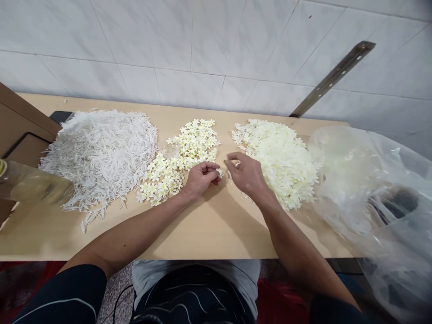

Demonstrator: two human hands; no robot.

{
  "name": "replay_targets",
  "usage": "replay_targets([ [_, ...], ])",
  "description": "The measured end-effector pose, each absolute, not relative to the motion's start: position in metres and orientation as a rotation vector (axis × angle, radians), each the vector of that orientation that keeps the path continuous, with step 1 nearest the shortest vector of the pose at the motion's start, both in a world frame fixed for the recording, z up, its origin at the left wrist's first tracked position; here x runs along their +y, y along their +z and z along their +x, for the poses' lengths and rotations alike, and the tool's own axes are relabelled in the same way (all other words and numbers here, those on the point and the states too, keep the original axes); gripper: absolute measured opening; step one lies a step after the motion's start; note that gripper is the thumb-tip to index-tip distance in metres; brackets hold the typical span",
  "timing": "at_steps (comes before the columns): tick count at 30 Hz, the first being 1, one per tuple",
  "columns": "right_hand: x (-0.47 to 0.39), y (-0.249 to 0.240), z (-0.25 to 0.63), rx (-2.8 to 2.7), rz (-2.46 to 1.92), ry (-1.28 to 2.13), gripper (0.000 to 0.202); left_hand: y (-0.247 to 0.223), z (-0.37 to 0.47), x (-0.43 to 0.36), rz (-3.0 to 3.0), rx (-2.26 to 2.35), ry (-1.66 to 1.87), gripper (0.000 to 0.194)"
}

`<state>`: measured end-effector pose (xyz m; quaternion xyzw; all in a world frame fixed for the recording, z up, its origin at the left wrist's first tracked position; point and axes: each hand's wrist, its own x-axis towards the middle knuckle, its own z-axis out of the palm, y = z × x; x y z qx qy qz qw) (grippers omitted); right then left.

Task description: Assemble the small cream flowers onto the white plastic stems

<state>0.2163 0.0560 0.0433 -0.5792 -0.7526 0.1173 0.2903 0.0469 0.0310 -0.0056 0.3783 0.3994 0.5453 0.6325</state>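
My left hand point(203, 178) is closed in a pinch on a small pale artificial flower point(220, 172), which shows at its fingertips. Just to the right, my right hand point(248, 174) has its thumb and index finger curled together toward the flower. Whatever lies between those right fingertips is too small and blurred to name. Behind and left of my left hand spreads a pile of pale flowers with yellow centres point(195, 141). A larger heap of flat, pale yellow flower heads point(281, 162) lies beyond my right wrist.
Thin white stem-like pieces point(104, 153) form a big heap on the left of the wooden table point(209, 234). A clear bottle point(33, 182) is at the left edge. On the right sits a translucent plastic bag point(364, 180). A metal bracket point(332, 78) leans against the tiled wall.
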Motion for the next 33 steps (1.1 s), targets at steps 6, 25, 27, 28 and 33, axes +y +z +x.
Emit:
replay_targets([
  [6,0.041,0.031,0.208,-2.051,-1.48,0.466,0.01,-0.01,0.052,0.024,0.943,1.034,1.318,0.027],
  [25,0.029,0.03,0.215,-1.97,-1.47,0.633,0.017,-0.009,0.045,0.026,0.96,0.969,1.27,0.035],
  [27,0.028,0.03,0.215,-1.93,-1.471,0.645,0.017,-0.009,0.044,0.027,0.954,0.933,1.259,0.034],
  [28,0.028,0.03,0.215,-1.91,-1.471,0.653,0.018,-0.009,0.044,0.027,0.942,0.92,1.259,0.034],
  [33,0.028,0.024,0.213,-1.879,-1.495,0.672,0.024,-0.007,0.043,0.03,0.876,0.89,1.262,0.035],
])
